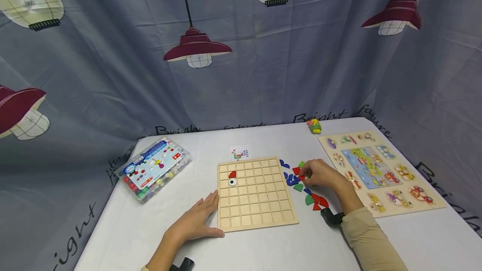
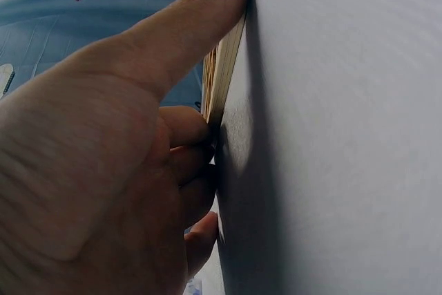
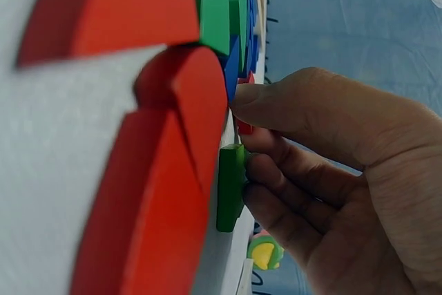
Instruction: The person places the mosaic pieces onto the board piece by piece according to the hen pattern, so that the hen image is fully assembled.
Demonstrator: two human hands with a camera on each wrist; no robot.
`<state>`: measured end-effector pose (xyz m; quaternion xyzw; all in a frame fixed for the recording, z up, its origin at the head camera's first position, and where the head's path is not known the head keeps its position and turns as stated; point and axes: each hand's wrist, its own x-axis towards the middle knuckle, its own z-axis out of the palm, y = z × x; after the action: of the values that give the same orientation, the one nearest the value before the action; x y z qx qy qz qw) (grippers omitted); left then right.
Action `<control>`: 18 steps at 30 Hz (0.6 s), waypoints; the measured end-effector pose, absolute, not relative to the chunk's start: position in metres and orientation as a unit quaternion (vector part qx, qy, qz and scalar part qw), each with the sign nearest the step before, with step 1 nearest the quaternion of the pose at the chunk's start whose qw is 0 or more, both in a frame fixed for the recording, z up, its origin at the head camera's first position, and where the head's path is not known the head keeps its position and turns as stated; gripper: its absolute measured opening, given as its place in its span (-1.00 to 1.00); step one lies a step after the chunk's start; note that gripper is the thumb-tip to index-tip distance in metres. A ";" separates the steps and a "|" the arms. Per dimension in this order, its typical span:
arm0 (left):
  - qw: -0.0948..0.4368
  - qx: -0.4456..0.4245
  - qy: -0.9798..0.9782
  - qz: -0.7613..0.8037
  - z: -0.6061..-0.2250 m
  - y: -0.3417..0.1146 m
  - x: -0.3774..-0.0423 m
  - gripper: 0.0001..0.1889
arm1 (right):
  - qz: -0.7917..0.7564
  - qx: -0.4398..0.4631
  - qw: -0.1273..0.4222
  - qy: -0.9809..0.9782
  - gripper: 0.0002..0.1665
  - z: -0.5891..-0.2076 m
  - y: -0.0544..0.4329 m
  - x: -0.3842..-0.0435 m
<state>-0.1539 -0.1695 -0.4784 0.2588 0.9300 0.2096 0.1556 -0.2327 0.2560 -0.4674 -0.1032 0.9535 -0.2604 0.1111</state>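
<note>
A square wooden grid board (image 1: 260,225) lies on the table, with a red quarter-circle piece (image 1: 232,174) above a white eye piece (image 1: 233,182) in its upper left. My left hand (image 1: 196,218) rests against the board's left edge, thumb by its near corner; the left wrist view shows the thumb (image 2: 200,18) along the board's side (image 2: 224,74). Right of the board, my right hand (image 1: 320,173) pinches a red piece (image 3: 245,126) between thumb and finger, partly hidden. Around it lie blue pieces (image 1: 291,180), green pieces (image 1: 298,187) and red pieces (image 1: 320,200).
A clear plastic box of coloured pegs (image 1: 154,168) stands at the left. Behind the board lies a small pattern card (image 1: 239,152). A wooden picture puzzle (image 1: 410,210) is at the right, and a small green and yellow toy (image 1: 314,126) sits at the far edge.
</note>
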 end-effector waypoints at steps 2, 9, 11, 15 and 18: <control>0.156 0.258 0.931 0.208 -0.478 -0.169 -0.155 0.21 | -0.262 -0.105 0.109 0.953 -0.76 -0.466 0.256 -0.233; 0.153 0.255 0.932 0.205 -0.478 -0.170 -0.156 0.21 | -0.278 -0.111 0.102 0.949 -0.74 -0.459 0.251 -0.235; 0.154 0.255 0.932 0.205 -0.478 -0.170 -0.156 0.21 | -0.283 -0.121 0.100 0.946 -0.74 -0.457 0.247 -0.234; 0.155 0.256 0.932 0.206 -0.479 -0.169 -0.155 0.22 | -0.280 -0.154 0.090 0.943 -0.80 -0.452 0.234 -0.235; 0.154 0.258 0.932 0.202 -0.479 -0.169 -0.155 0.22 | -0.273 -0.183 0.085 0.941 -0.85 -0.448 0.220 -0.235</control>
<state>-0.1554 -0.1688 -0.4791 0.2578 0.9322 0.2020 0.1538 -0.2349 0.2204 -0.4477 -0.1826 0.9406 -0.2733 0.0848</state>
